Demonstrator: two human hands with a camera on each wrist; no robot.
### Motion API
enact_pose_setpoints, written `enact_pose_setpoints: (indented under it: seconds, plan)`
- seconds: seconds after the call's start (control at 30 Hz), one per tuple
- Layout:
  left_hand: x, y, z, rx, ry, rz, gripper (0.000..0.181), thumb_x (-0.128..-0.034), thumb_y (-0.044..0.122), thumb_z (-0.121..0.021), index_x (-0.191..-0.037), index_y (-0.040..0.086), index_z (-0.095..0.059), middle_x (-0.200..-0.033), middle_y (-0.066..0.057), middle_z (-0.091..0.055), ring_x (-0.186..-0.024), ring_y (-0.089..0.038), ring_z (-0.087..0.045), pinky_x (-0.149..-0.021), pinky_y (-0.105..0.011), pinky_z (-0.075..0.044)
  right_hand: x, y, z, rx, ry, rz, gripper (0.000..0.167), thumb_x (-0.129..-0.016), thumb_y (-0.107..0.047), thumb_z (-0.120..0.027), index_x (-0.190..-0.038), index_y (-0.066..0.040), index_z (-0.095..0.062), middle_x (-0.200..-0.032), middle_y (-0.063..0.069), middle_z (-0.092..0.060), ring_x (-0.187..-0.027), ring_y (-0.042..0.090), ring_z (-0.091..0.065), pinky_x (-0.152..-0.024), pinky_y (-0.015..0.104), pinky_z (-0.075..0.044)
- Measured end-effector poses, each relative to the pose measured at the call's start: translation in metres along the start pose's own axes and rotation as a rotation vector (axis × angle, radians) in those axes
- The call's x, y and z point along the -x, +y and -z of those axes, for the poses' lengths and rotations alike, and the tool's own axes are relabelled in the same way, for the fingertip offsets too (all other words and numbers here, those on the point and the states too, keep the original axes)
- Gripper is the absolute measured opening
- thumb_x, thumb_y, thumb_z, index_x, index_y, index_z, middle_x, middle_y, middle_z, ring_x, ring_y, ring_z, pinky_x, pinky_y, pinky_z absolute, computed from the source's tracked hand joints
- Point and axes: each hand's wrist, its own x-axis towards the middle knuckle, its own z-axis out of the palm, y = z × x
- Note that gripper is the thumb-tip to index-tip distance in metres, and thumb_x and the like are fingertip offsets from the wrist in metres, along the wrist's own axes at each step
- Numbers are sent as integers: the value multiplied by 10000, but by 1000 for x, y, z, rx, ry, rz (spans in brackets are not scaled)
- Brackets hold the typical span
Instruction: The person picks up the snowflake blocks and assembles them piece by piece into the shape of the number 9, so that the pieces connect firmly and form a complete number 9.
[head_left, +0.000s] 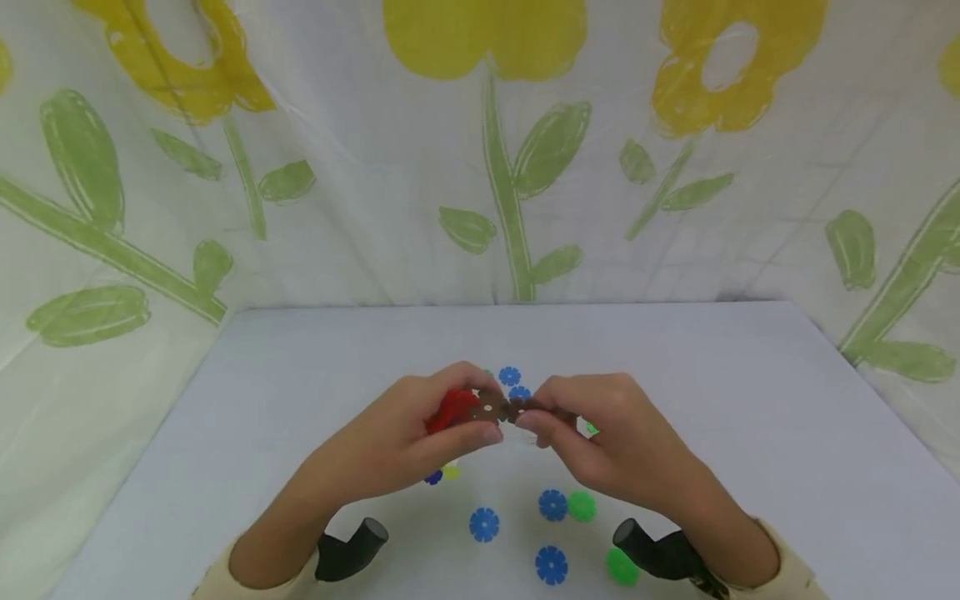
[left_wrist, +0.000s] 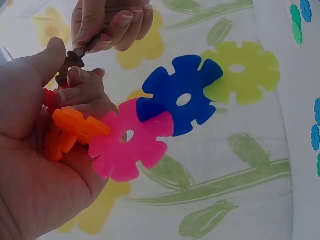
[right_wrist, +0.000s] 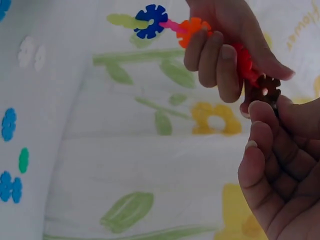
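From where I stand, the person's left hand [head_left: 416, 429] is curled round a chain of notched, flower-shaped plastic discs [left_wrist: 155, 117], its thumb and forefinger either side of a dark brown notched disc [head_left: 491, 416] at the chain's near end. The right hand [head_left: 618, 442] pinches a second dark brown disc [head_left: 517, 410] between thumb and forefinger, the other fingers loosely bent beneath. The two brown discs meet edge to edge between the fingertips; whether they are slotted together I can't tell.

Within the left palm, partly hidden by the fingers, sits a bright red disc [head_left: 453, 410]. Next come orange discs [left_wrist: 80, 125] against the palm, then a hot-pink disc [left_wrist: 117, 150], a dark blue one [left_wrist: 170, 90] and a yellow-green one [left_wrist: 255, 72] at the far tip, these last three hanging clear of the hand.

Both hands are up above a white tabletop [head_left: 337, 350]. Blue discs [head_left: 483, 525] and bright green discs [head_left: 582, 506] lie flat on it, some nearer the person than the hands, others beyond. Behind hangs a white cloth [head_left: 360, 208] printed with yellow flowers and green stems.
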Motion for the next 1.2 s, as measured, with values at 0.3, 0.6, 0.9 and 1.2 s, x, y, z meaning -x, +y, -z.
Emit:
enact_pose_setpoints:
  seconds: [0.3, 0.6, 0.9, 1.2]
  plan:
    - [-3, -1, -7, -66, -14, -23, 258, -1010, 245, -617, -1224, 140, -519, -996, 76, -670, -788, -80, -614, -659, -258, -541, 2, 1, -1, 43, 25, 43, 173, -899, 13, -715, -838, -128, -635, -670, -82, -571, -557, -6, -486, -508, 107, -418]
    - [0, 5, -3, -134, 11, -6, 261, -1005, 292, -634, -1226, 176, -555, -1037, 110, -673, -857, -45, -640, -760, -272, -566, 0, 1, -4, -14, 20, -1, 158, -936, -40, -697, -840, -158, -651, -661, -105, -533, -560, -9, -461, -493, 129, -414]
    - [4, 7, 5, -268, 80, -89, 280, -973, 211, -687, -1249, 184, -653, -1068, 143, -654, -916, -34, -594, -795, -256, -553, -4, 11, -12, -27, 15, -42, 107, -909, -31, -728, -970, -114, -698, -755, -82, -640, -620, 13, -543, -556, 161, -490]
    - [9, 11, 16, -292, 120, -50, 217, -983, 85, -604, -1154, 210, -651, -1083, 146, -652, -894, -35, -604, -753, -262, -553, 8, 13, -18, 298, -773, -527, 319, -851, -245, -819, -1133, -197, -679, -945, -107, -663, -819, 57, -593, -732, 268, -527]
